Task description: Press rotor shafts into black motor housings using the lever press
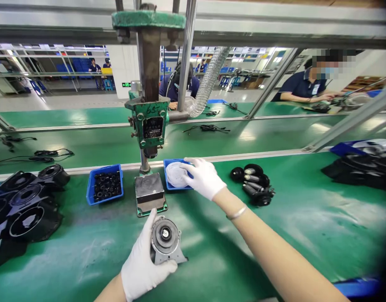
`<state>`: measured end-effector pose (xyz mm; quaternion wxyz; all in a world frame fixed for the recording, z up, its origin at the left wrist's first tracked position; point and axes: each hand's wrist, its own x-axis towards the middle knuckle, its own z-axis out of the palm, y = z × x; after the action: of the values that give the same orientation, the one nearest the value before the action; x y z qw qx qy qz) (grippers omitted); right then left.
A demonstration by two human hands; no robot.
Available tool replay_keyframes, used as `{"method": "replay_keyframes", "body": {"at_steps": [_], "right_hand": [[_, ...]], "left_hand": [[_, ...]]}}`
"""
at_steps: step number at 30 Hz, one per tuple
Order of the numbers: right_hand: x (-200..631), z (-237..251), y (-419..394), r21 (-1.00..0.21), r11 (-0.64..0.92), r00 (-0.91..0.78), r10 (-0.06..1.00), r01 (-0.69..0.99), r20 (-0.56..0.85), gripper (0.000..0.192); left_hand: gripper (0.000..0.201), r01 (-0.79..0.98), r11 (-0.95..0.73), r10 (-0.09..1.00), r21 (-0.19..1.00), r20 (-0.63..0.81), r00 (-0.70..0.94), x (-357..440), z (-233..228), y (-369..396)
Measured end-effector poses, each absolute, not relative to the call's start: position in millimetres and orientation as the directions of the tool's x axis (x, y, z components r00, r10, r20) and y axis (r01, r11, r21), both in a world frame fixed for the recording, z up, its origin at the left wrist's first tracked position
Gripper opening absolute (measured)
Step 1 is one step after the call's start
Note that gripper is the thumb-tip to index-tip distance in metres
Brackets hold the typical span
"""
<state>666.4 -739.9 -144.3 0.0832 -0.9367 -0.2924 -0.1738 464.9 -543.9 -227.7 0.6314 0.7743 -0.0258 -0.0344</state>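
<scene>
I stand at a green workbench (306, 218) under a grey metal frame (274, 29). At 12 o'clock a second green bench (86, 142) runs across. At 2 o'clock a seated co-worker (306, 84) works. At 10 o'clock, blue chairs (81, 65) line a bright hall with a pale floor (54, 100).

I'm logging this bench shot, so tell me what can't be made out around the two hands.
Head view, the only one:
- Contents of the blue tray: covered by the right hand and a white disc.
- Underside of the grey motor part: hidden by the left hand.
- Press nameplate text: too small.
- Black housings: cut off by the left edge.
</scene>
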Motion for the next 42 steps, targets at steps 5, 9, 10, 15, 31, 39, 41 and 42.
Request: {"method": "replay_keyframes", "body": {"at_steps": [5, 9, 10, 15, 31, 39, 41, 42], "right_hand": [[703, -148, -727, 0.021, -0.739, 0.710, 0.655, 0.674, 0.258, 0.015], [707, -148, -734, 0.010, -0.700, 0.677, 0.694, 0.714, 0.246, 0.014], [707, -149, -736, 0.001, -0.690, 0.668, 0.701, 0.723, 0.249, 0.013], [706, -151, -738, -0.097, -0.695, 0.683, 0.655, 0.712, 0.322, 0.011], [583, -137, -731, -0.542, -0.268, 0.519, 0.764, 0.796, 0.385, 0.012], [557, -168, -732, -0.552, -0.267, 0.526, 0.756, 0.790, 0.389, 0.013], [547, -168, -735, -0.537, -0.337, 0.567, 0.747, 0.774, 0.348, 0.032], [540, -169, -736, -0.513, -0.364, 0.576, 0.739, 0.778, 0.350, 0.047]], "left_hand": [[0.115, -0.012, -0.197, -0.120, 0.980, -0.012, 0.993, 466, -229, -543], [0.115, -0.036, -0.224, -0.124, 0.974, 0.008, 0.992, 468, -231, -543], [0.115, -0.043, -0.231, -0.123, 0.972, 0.015, 0.992, 468, -232, -542], [0.111, -0.077, -0.241, -0.121, 0.967, 0.049, 0.991, 467, -238, -540], [0.063, -0.288, -0.354, -0.039, 0.890, 0.294, 0.955, 471, -218, -519], [0.010, -0.532, -0.631, -0.246, 0.564, 0.505, 0.827, 480, -202, -503], [0.014, -0.540, -0.674, -0.276, 0.504, 0.506, 0.817, 478, -199, -502], [0.015, -0.530, -0.688, -0.279, 0.497, 0.493, 0.824, 476, -199, -502]]}}
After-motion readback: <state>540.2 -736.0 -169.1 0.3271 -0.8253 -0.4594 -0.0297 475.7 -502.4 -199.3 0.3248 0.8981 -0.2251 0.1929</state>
